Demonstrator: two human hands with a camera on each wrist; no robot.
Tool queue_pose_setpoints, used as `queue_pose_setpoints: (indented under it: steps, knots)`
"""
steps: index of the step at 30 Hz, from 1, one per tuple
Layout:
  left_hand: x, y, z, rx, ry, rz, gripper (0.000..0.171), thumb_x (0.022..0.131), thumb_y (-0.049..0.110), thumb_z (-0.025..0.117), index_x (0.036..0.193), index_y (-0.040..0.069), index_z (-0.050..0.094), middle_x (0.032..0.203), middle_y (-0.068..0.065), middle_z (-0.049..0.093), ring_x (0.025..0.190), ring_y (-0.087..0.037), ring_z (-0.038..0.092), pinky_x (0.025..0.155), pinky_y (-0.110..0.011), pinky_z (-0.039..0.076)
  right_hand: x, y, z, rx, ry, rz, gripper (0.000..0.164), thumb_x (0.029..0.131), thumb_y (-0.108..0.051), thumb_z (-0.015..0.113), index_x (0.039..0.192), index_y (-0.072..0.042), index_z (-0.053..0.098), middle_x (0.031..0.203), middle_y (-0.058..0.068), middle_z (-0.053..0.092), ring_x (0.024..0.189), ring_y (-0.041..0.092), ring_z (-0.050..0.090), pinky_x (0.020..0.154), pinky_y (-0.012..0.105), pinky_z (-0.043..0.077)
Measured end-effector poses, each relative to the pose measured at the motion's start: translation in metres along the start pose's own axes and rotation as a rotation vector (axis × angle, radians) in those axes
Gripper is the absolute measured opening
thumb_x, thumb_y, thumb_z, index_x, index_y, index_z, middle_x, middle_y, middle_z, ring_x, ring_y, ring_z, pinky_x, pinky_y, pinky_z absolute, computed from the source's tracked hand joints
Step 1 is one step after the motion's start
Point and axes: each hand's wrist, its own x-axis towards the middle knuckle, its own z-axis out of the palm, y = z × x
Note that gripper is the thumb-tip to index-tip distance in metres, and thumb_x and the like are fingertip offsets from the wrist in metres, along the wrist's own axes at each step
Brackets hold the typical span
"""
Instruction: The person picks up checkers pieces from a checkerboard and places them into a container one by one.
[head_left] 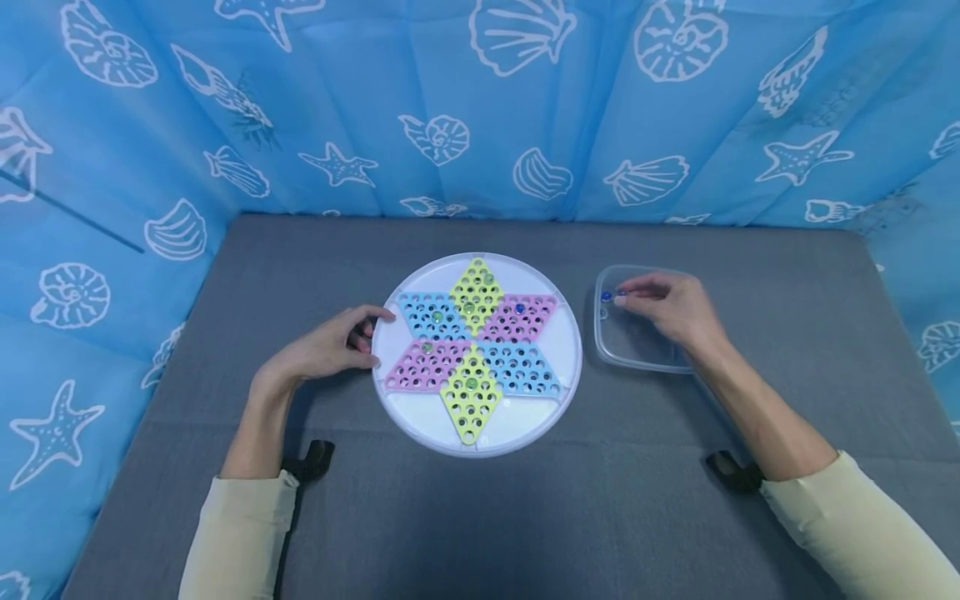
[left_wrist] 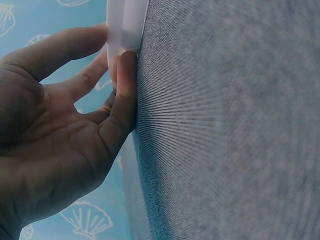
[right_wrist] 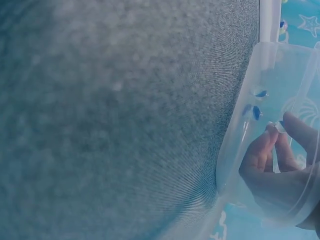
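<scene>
My right hand [head_left: 667, 304] reaches into a clear plastic container [head_left: 637, 364] and pinches a glass marble [right_wrist: 280, 127] between thumb and fingertips. Other marbles with blue inside [right_wrist: 257, 112] lie on the container's floor beside those fingers. My left hand [head_left: 322, 342] touches the left rim of a round white Chinese checkers board [head_left: 408, 417], with thumb and forefinger spread along the edge. In the left wrist view its fingertips [left_wrist: 127, 62] are right at the white rim. One blue marble [head_left: 520, 308] sits in the board's right pink section; several greenish marbles [head_left: 437, 317] sit in other sections.
A grey cloth [head_left: 525, 508] covers the table. Behind it hangs a blue curtain [head_left: 360, 83] with white shells and starfish. The container stands just right of the board. Dark straps [head_left: 309, 461] are around both wrists.
</scene>
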Motion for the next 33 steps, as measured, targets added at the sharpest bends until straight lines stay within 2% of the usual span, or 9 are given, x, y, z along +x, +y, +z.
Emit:
queue_pose_setpoints:
  steps: [8,17,23,33]
  knots:
    - [-0.0019,0.0019,-0.0005,0.008,0.001,-0.011,0.059,0.089,0.000,0.070,0.142,0.004,0.044,0.110,-0.016,0.037,0.091,-0.025,0.047,0.078,-0.033,0.043,0.0053,-0.0006,0.0039,-0.033,-0.013,0.035,0.038,0.092,-0.026,0.071,0.123,-0.005,0.065,0.113,0.017,0.067,0.101,0.030,0.060,0.082,0.037,0.043]
    - [-0.0027,0.0028,-0.0009,0.014,-0.007,-0.013,0.059,0.090,0.002,0.069,0.143,0.005,0.044,0.111,-0.016,0.037,0.091,-0.025,0.047,0.079,-0.034,0.043,0.0058,-0.0017,0.0046,-0.130,-0.093,0.027,0.037,0.093,-0.027,0.070,0.124,-0.007,0.067,0.113,0.016,0.067,0.102,0.029,0.058,0.083,0.040,0.042]
    - [-0.0042,0.0046,-0.0012,0.026,-0.008,-0.011,0.059,0.090,0.002,0.069,0.143,0.005,0.043,0.110,-0.016,0.036,0.091,-0.025,0.047,0.078,-0.033,0.042,0.0069,-0.0020,0.0067,-0.174,-0.093,0.032,0.037,0.091,-0.028,0.072,0.122,-0.008,0.069,0.112,0.015,0.068,0.099,0.028,0.059,0.081,0.038,0.042]
    - [-0.0026,0.0045,0.0000,0.013,-0.012,-0.013,0.059,0.090,0.003,0.069,0.143,0.006,0.043,0.110,-0.016,0.037,0.092,-0.026,0.046,0.079,-0.034,0.042,0.0057,0.0010,0.0058,-0.161,-0.080,0.061,0.037,0.090,-0.027,0.073,0.122,-0.009,0.069,0.109,0.014,0.068,0.094,0.026,0.059,0.078,0.037,0.042]
